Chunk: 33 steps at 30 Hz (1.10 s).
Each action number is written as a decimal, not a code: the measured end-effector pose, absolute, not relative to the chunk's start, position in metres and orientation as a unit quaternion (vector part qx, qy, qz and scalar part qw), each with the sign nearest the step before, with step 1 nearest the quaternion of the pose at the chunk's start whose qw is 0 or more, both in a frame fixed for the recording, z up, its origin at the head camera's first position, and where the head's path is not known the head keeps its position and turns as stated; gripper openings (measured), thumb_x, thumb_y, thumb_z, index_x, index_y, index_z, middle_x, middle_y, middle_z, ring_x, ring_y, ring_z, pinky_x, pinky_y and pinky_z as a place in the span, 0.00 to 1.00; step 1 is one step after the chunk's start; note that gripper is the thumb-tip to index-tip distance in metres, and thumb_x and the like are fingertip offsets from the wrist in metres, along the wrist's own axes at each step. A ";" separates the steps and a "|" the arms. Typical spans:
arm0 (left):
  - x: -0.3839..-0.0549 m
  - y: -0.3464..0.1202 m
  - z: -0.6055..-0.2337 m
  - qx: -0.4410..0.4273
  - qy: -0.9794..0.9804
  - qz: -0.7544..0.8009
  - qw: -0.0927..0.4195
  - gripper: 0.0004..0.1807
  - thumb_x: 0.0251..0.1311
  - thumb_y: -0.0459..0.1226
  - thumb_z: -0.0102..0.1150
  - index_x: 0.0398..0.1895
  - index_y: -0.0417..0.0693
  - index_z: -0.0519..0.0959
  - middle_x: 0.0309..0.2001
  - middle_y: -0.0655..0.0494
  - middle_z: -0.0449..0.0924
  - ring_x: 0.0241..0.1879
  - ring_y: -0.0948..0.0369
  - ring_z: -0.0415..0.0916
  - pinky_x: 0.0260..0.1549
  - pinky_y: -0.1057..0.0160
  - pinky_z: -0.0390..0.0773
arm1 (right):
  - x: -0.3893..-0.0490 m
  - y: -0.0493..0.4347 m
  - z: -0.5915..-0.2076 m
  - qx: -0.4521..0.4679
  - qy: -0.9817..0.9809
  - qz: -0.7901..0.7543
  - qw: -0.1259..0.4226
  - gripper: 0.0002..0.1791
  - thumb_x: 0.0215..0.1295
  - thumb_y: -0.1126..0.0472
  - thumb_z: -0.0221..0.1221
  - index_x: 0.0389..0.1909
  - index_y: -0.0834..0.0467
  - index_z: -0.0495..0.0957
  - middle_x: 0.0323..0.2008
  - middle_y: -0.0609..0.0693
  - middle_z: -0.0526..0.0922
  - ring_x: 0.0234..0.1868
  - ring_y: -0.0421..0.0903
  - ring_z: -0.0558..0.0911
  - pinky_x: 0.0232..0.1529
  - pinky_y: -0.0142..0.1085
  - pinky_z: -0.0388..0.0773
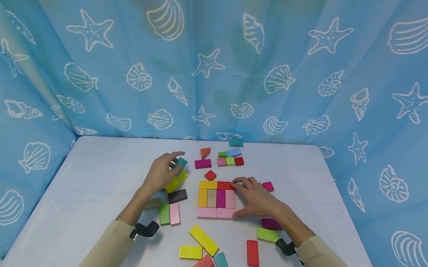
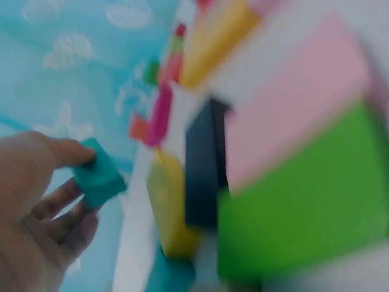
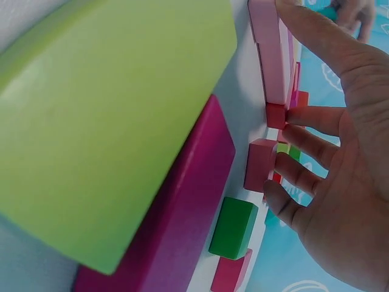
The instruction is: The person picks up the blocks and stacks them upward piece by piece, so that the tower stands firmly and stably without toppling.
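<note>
A teal block (image 1: 181, 163) is pinched between the thumb and fingers of my left hand (image 1: 158, 174), raised over a yellow block (image 1: 176, 182). In the left wrist view, that teal block (image 2: 97, 176) shows against the curtain. At the centre, several blocks lie flush in a flat rectangle, with a red block (image 1: 225, 185) at its top right and a light pink block (image 1: 225, 214) at its bottom right. My right hand (image 1: 255, 199) spans its right side, thumb at the light pink block and fingers spread towards the red one.
Left of the rectangle lie a black block (image 1: 177, 196), a green block (image 1: 164, 214) and a pink block (image 1: 174, 214). Several small blocks sit behind. Nearer me are a long yellow block (image 1: 204, 240) and a red block (image 1: 253, 253). A lime block (image 1: 268, 235) lies beneath the right forearm.
</note>
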<state>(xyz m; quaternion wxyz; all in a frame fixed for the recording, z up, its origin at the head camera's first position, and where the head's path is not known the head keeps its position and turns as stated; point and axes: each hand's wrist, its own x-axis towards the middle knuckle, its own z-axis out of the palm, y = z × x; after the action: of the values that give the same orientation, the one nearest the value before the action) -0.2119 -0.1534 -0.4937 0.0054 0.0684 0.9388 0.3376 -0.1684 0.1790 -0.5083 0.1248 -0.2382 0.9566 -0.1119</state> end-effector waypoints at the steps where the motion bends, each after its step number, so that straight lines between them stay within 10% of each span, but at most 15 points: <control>1: -0.209 -0.149 -0.492 0.071 0.928 0.366 0.020 0.24 0.66 0.41 0.64 0.66 0.60 0.76 0.51 0.50 0.81 0.44 0.53 0.80 0.46 0.54 0.83 | -0.169 0.179 -0.508 -0.238 0.957 -0.112 0.124 0.58 0.33 0.36 0.80 0.72 0.42 0.68 0.71 0.43 0.64 0.69 0.48 0.64 0.58 0.48 0.78; 12: -0.179 -0.108 -0.506 0.083 0.843 0.495 0.192 0.19 0.59 0.46 0.71 0.54 0.57 0.84 0.44 0.54 0.84 0.35 0.59 0.82 0.37 0.60 0.84 | -0.169 0.180 -0.508 -0.245 0.955 -0.112 0.124 0.57 0.34 0.37 0.80 0.72 0.43 0.68 0.71 0.44 0.64 0.69 0.49 0.64 0.56 0.48 0.80; 33: -0.171 -0.093 -0.517 0.070 0.890 0.431 0.135 0.20 0.56 0.48 0.73 0.52 0.54 0.86 0.39 0.58 0.83 0.32 0.61 0.76 0.28 0.65 0.80 | -0.169 0.180 -0.508 -0.248 0.955 -0.112 0.122 0.57 0.34 0.37 0.80 0.72 0.43 0.68 0.71 0.44 0.64 0.69 0.50 0.64 0.57 0.49 0.79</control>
<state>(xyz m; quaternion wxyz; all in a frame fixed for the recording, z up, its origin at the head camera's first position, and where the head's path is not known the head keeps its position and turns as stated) -0.1707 -0.0928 -0.5174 0.1346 0.0700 0.8895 0.4309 -0.1691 0.1802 -0.5080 0.1215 -0.2477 0.9546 -0.1122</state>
